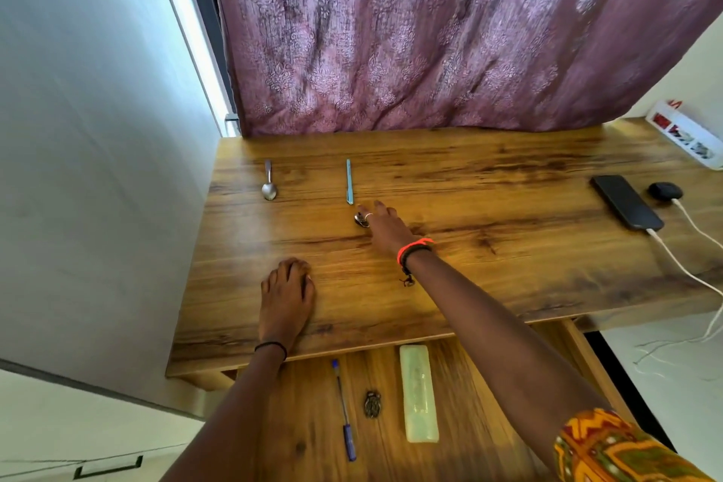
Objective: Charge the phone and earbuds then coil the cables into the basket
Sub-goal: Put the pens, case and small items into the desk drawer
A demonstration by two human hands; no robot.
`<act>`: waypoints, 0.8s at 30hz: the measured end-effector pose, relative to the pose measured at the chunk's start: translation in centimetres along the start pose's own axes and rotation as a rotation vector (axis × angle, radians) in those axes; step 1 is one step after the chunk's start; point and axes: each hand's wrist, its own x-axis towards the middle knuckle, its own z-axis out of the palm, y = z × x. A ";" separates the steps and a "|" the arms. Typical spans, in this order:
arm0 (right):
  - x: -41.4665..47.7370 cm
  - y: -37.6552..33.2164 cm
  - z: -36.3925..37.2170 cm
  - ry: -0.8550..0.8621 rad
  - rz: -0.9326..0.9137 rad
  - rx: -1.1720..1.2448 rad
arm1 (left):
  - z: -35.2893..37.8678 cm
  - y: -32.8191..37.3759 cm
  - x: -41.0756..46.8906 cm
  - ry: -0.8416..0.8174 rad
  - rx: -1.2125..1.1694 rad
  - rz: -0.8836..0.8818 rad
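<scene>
We see a mauve curtain (pixel 430 31) with a paler, floral damask pattern. The table (pixel 489 266) is warm brown wood with dark grain streaks. On it, the spoon (pixel 268 184) is silver and the pen (pixel 349 182) is light blue. The phone (pixel 626 201) and the case (pixel 665 191) are black, and the cables (pixel 680 266) are white. The strip (pixel 688 137) is white with red switches. We note a neon orange bracelet (pixel 412 246) beside a dark cord on the right wrist, and a black band (pixel 270 346) on the left. The sleeve (pixel 610 450) carries a yellow, orange and green zigzag print. In the drawer, the second pen (pixel 346 415) is dark blue with a clear barrel, and the box (pixel 418 393) is pale green. The wall (pixel 98 129) is grey-white.
</scene>
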 end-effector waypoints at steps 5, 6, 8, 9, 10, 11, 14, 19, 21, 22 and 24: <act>0.4 1.0 0.8 -0.012 -0.086 -0.026 | 0.0 0.0 0.0 -0.010 -0.032 0.004; 0.4 1.1 1.0 -0.001 -0.089 -0.022 | 0.0 0.0 0.0 -0.009 -0.030 0.005; 0.5 1.0 1.2 0.017 -0.089 -0.007 | -0.1 0.1 0.0 -0.005 -0.021 0.001; 0.5 0.9 1.3 0.025 -0.088 0.008 | -0.1 0.1 0.0 -0.006 -0.016 0.000; 0.5 0.8 1.3 0.031 -0.093 0.028 | -0.1 0.1 -0.1 -0.009 -0.012 -0.001; 0.5 0.7 1.4 0.036 -0.103 0.046 | -0.1 0.1 -0.1 -0.013 -0.011 0.000; 0.0 0.4 1.7 0.068 -0.132 0.064 | -0.2 0.2 -0.1 -0.007 -0.020 -0.005; -1.3 0.0 2.4 0.123 -0.140 0.149 | -0.2 0.2 -0.1 -0.010 -0.024 -0.010; -2.4 -0.1 2.2 0.120 -0.061 0.318 | -0.2 0.1 -0.1 -0.007 -0.024 -0.009; -3.2 0.0 2.0 0.117 0.000 0.442 | -0.1 0.1 -0.1 -0.005 -0.026 -0.006; -4.9 0.3 1.4 0.117 0.100 0.656 | -0.1 0.0 -0.1 -0.005 -0.036 0.002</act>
